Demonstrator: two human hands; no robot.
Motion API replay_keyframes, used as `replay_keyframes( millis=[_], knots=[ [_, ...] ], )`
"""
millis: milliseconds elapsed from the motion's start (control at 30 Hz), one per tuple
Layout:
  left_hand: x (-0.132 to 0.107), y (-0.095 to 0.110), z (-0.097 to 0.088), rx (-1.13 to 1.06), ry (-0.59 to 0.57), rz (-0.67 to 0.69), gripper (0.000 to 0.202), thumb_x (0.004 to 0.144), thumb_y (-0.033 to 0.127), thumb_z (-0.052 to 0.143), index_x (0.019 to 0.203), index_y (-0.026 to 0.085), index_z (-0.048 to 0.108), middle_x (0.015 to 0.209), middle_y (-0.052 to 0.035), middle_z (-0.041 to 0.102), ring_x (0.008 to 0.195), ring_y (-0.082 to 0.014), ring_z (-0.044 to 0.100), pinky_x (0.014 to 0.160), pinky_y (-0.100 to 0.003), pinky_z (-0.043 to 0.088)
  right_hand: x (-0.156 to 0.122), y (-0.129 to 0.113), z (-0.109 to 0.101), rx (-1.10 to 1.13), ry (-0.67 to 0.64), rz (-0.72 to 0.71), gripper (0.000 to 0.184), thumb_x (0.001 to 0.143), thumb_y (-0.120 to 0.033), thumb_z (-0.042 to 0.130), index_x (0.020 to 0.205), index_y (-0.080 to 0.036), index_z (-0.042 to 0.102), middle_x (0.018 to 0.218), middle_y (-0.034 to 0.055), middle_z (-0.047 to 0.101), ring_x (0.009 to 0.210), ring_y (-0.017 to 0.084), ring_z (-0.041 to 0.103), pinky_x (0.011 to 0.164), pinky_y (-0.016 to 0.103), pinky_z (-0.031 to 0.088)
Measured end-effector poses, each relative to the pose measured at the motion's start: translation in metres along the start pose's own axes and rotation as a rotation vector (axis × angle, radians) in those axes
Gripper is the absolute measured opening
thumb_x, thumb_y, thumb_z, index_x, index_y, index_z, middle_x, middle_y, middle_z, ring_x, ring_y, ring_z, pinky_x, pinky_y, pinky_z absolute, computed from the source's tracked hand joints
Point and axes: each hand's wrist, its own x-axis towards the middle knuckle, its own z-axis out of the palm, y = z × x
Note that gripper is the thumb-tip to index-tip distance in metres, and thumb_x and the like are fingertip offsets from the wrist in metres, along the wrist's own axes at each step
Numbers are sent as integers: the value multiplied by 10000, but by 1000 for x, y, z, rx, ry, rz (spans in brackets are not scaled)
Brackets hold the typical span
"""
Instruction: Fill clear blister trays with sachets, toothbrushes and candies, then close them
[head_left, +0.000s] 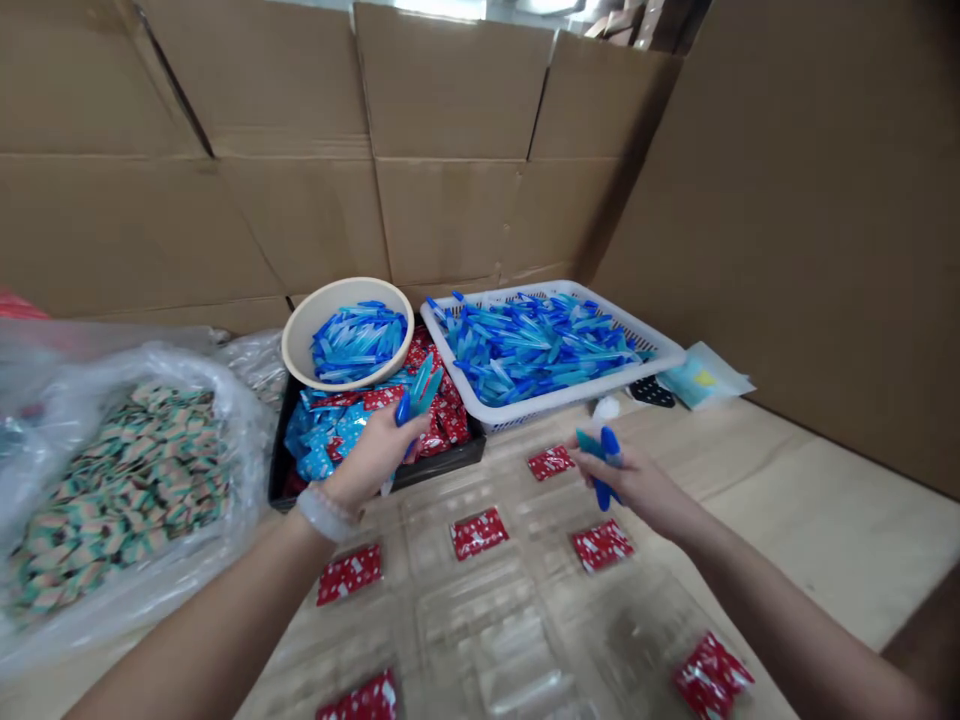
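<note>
My left hand (373, 452) is closed round a bunch of blue and teal plastic pieces (420, 392), held over the black tray (279, 455) of red and blue sachets. My right hand (637, 482) pinches a blue piece and a teal piece (604, 452) above the clear plastic blister trays (487, 620). Several red sachets (478, 531) lie one to a cavity in those trays.
A cream bowl (300, 335) and a white basket (667, 352) both hold blue plastic pieces. A clear bag of green-patterned packets (112, 480) sits at the left. Cardboard walls (450, 200) close in the back and right. A pale blue packet (701, 378) lies beside the basket.
</note>
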Motion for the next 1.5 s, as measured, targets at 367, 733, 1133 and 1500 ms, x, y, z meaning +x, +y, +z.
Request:
replay_keyframes(
  millis=[367,733,1133,1500],
  knots=[
    [-40,-56,41,389,-278,179,231,702,149,450,873,167,606,878,-50,638,812,-206,566,741,-292,418,40,29,31,-1071,-177,-279,322,743,-187,460,1043,-210,576,1174,76,534,952,212,559,788,288,410],
    [-49,-71,33,664,-191,271,342,734,66,404,1037,189,504,1038,-52,526,913,-162,525,823,-262,394,37,54,19,-1041,-320,-402,395,704,-91,453,1045,-238,586,1139,61,558,981,217,536,807,322,392],
    [-40,-70,49,1080,-240,343,365,768,40,347,1072,164,505,1051,-75,525,1010,-207,435,869,-330,364,64,29,16,-1142,-200,-361,422,678,-33,436,1059,-163,566,1030,93,616,943,219,545,812,307,393],
    [-117,-62,43,782,-495,237,427,764,104,403,1157,269,427,1062,-28,515,950,-181,491,811,-292,395,58,22,29,-1209,-121,-388,430,737,-57,403,1146,-157,490,1008,109,609,939,220,540,770,297,386]
  ],
)
